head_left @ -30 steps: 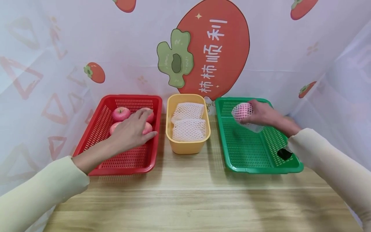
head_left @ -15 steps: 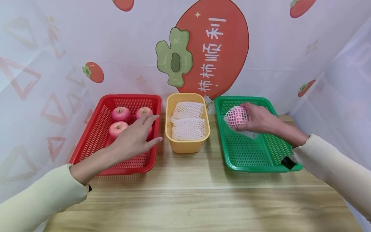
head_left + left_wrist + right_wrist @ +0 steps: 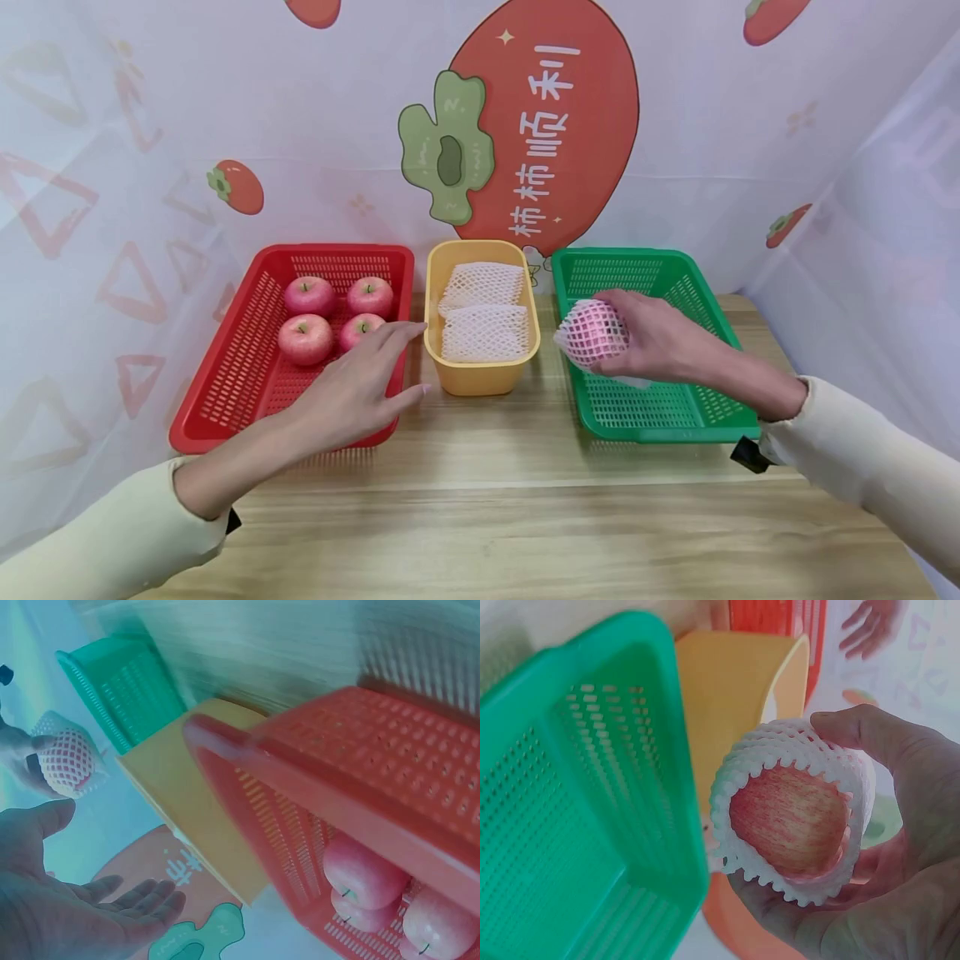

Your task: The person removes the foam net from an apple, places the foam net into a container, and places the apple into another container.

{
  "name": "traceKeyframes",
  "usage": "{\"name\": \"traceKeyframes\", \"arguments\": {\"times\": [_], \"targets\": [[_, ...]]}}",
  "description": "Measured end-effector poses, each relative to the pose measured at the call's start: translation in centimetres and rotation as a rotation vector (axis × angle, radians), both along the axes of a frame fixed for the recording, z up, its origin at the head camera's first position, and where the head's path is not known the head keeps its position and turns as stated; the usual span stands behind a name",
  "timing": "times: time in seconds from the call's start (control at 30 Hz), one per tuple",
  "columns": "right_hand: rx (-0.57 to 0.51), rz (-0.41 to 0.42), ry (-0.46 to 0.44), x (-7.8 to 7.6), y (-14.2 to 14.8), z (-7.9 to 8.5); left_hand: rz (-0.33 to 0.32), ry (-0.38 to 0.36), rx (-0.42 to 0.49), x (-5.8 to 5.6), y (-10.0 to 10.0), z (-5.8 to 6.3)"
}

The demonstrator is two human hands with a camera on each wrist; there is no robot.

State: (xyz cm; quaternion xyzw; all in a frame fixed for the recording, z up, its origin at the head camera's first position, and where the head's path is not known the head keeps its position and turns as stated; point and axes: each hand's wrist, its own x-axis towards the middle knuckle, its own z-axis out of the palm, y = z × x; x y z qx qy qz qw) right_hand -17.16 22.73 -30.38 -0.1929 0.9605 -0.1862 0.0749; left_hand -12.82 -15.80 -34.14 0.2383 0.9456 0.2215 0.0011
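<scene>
My right hand (image 3: 656, 337) grips an apple (image 3: 789, 821) wrapped in a white foam net sleeve (image 3: 761, 746). It holds the apple above the left side of the green basket (image 3: 645, 437), and the right wrist view shows bare apple skin at the sleeve's open end. My left hand (image 3: 352, 387) hovers over the right edge of the red basket (image 3: 225, 417), fingers extended and thumb apart, with nothing in it. Several unwrapped apples (image 3: 305, 339) sit in the red basket, one partly covered by my left hand.
Between the baskets stands a yellow bin (image 3: 483, 379) with flattened white foam net sleeves (image 3: 486, 333) inside. All three containers rest on a wooden table (image 3: 480, 517). Behind them hangs a white cloth (image 3: 315, 108) printed with persimmons.
My right hand has carried the wrapped apple left and nearer to me over the green basket. My left hand has drawn back rightward and nearer, uncovering more apples.
</scene>
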Motion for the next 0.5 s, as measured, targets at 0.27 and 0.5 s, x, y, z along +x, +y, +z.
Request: {"name": "traceKeyframes", "arguments": {"times": [0.27, 0.5], "targets": [[-0.028, 0.067, -0.013, 2.6, -2.2, 0.0, -0.042, 0.013, 0.097, 1.5, 0.5, -0.8], [-0.039, 0.15, -0.028, 4.6, -3.9, -1.1, -0.076, -0.007, 0.178, 2.9, 1.1, -1.8]]}}
